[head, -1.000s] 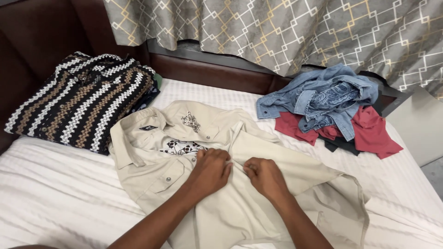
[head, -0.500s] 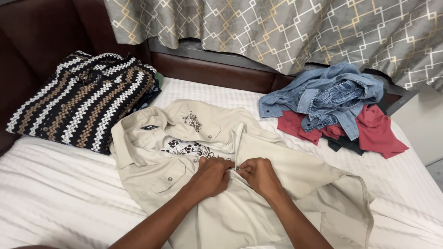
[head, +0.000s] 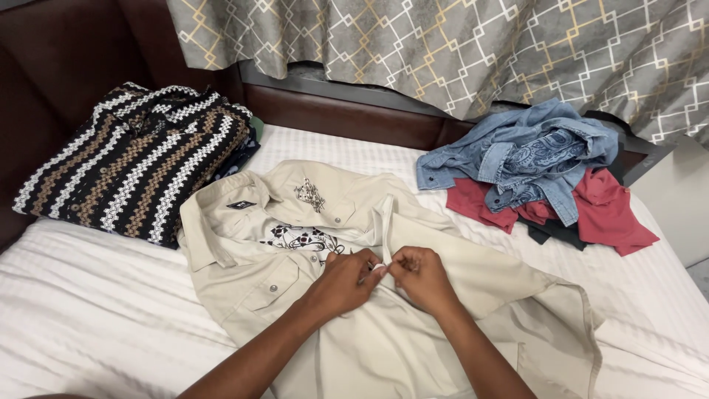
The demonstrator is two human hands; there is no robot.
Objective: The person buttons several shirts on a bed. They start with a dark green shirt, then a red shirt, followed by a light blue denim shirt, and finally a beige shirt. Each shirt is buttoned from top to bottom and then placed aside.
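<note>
Beige shirt (head: pixel 443 295) lies face up on the white bed sheet (head: pixel 96 310), spread flat near the middle of the bed. Collar toward the stack of folded knitwear (head: pixel 133 162) at upper left; hem runs off toward lower right. Long axis: diagonal, upper left to lower right. Front placket partly open near the collar, printed lining visible inside.

Left hand (head: pixel 346 281) and right hand (head: pixel 421 277) meet on the placket at mid-chest, almost touching. Both pinch the fabric edges; a small pale button shows between the fingertips. Left fingers curled onto one edge, right thumb and forefinger closed on the other.

Judged step: fastening a button at the chest. Next move likely calls for holding the buttonhole edge taut and working the button fully through, then shifting down the placket.

Beyond: heap of unfolded clothes (head: pixel 539 177), denim blue over red, at upper right; patterned curtain (head: pixel 443 52) behind
</note>
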